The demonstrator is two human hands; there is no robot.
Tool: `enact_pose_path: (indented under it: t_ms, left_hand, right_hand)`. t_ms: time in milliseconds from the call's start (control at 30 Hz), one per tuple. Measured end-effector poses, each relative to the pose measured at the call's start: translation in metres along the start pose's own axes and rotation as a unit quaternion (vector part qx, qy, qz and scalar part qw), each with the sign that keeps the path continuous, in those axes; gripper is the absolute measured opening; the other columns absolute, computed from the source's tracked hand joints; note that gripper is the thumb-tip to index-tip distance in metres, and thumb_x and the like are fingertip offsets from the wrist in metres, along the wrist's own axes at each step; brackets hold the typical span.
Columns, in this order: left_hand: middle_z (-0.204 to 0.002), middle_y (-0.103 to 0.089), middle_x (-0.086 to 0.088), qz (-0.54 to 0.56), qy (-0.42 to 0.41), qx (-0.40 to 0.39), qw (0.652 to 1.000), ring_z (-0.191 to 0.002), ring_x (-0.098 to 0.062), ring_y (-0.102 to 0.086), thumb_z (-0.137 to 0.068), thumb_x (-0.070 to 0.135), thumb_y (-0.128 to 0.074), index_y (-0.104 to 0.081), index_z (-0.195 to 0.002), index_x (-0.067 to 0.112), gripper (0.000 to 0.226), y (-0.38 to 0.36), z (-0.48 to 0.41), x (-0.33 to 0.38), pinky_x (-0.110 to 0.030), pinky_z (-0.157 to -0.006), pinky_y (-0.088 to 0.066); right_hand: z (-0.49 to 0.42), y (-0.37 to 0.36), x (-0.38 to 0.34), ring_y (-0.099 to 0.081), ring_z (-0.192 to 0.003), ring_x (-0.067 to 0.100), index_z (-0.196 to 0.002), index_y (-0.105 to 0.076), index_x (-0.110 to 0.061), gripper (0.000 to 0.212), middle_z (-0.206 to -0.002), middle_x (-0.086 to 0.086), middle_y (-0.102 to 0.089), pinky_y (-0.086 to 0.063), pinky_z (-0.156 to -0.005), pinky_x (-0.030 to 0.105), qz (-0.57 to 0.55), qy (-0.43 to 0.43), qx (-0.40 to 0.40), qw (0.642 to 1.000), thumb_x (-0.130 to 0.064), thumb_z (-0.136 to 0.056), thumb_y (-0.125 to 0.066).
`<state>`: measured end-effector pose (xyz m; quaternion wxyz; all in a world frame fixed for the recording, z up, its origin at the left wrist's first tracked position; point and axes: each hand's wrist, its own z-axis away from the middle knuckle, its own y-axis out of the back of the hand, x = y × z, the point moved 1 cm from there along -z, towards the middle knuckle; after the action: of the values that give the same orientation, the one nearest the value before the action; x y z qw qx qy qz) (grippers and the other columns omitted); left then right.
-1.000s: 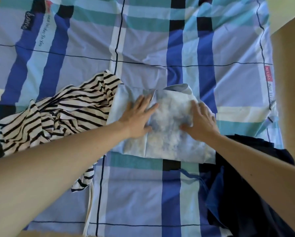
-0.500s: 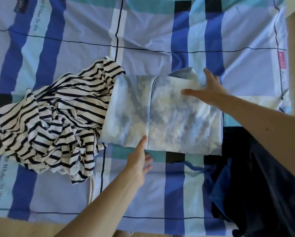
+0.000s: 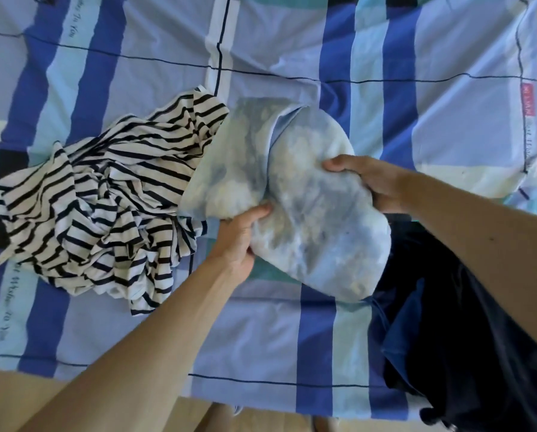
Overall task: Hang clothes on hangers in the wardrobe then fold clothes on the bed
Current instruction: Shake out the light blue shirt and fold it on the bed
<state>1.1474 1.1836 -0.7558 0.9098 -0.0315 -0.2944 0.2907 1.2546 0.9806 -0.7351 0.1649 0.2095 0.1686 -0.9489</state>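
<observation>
- Two hands on one folded garment, viewed from the head camera looking down at the bed [image 3: 254, 335].
- Pale blue-and-white tie-dye garment [image 3: 317, 226]: folded into a compact bundle, near side raised off the bed; positioned mid-bed, between the striped top and the dark garment.
- Left hand [image 3: 237, 241]: thumb pressed on top of the bundle's left edge, fingers curled beneath it and out of sight; holding the tie-dye garment.
- Right hand [image 3: 376, 185]: thumb on top of the bundle's right edge, fingers wrapped underneath and mostly hidden; likewise holding the tie-dye garment.
- Black-and-white striped top [image 3: 99, 210]: crumpled and unfolded, left of the bundle, touching its left side.
- Dark navy garment [image 3: 466, 344]: heaped at the near right of the bed, partly overlapped by the bundle's near right corner, draped over the bed's near edge.
- Bed surface: checked in blue, lilac and teal bands; red label [image 3: 528, 99] at the right edge.
- Wooden floor [image 3: 270, 416]: strip along the bottom of the view.
</observation>
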Motion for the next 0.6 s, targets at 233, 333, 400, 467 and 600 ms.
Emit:
enact_pose_path:
  t_ms: [233, 333, 400, 467, 600]
  left_hand:
    - [-0.092, -0.074, -0.011, -0.065, -0.082, -0.114, 0.988, -0.080, -0.025, -0.073, -0.068, 0.006, -0.072, -0.073, -0.097, 0.009, 0.029, -0.052, 0.064, 0.074, -0.035, -0.073, -0.061]
    - [-0.084, -0.075, -0.007, -0.098, -0.082, -0.201, 0.971, -0.074, -0.022, -0.073, -0.069, 0.007, -0.068, -0.077, -0.084, 0.013, 0.019, -0.103, 0.106, 0.083, -0.032, -0.071, -0.061]
    - [-0.087, -0.075, -0.008, -0.114, -0.063, -0.254, 0.958, -0.075, -0.021, -0.073, -0.068, 0.008, -0.066, -0.077, -0.089, 0.011, 0.023, -0.141, 0.137, 0.077, -0.032, -0.071, -0.062]
    - [-0.088, -0.076, -0.009, -0.132, -0.034, -0.296, 0.945, -0.077, -0.021, -0.074, -0.068, 0.007, -0.066, -0.078, -0.089, 0.011, 0.025, -0.176, 0.165, 0.061, -0.033, -0.073, -0.062]
    - [-0.095, -0.077, -0.013, -0.171, 0.043, -0.340, 0.924, -0.084, -0.024, -0.075, -0.065, 0.001, -0.069, -0.074, -0.103, 0.006, 0.039, -0.222, 0.195, 0.005, -0.033, -0.069, -0.061]
  right_hand:
    - [0.093, -0.013, 0.012, -0.072, -0.096, 0.028, -0.104, -0.078, -0.012, 0.066, -0.103, 0.013, -0.075, -0.058, -0.083, 0.039, -0.215, 0.202, -0.072, 0.953, -0.044, -0.048, -0.091]
    - [0.165, 0.008, 0.020, -0.071, -0.097, 0.029, -0.108, -0.076, -0.011, 0.068, -0.104, 0.013, -0.074, -0.058, -0.085, 0.042, -0.249, 0.270, -0.019, 0.930, -0.042, -0.050, -0.091]
    - [0.221, 0.024, 0.034, -0.069, -0.102, 0.032, -0.118, -0.070, -0.010, 0.069, -0.110, 0.015, -0.072, -0.057, -0.087, 0.044, -0.267, 0.298, 0.038, 0.916, -0.036, -0.056, -0.089]
    - [0.276, 0.035, 0.057, -0.071, -0.101, 0.030, -0.117, -0.072, -0.012, 0.056, -0.108, 0.013, -0.074, -0.058, -0.082, 0.041, -0.281, 0.330, 0.068, 0.899, -0.032, -0.065, -0.080]
    - [0.350, 0.049, 0.125, -0.075, -0.089, 0.024, -0.097, -0.080, -0.018, 0.055, -0.097, 0.008, -0.077, -0.060, -0.073, 0.036, -0.318, 0.326, 0.112, 0.883, -0.043, -0.050, -0.091]
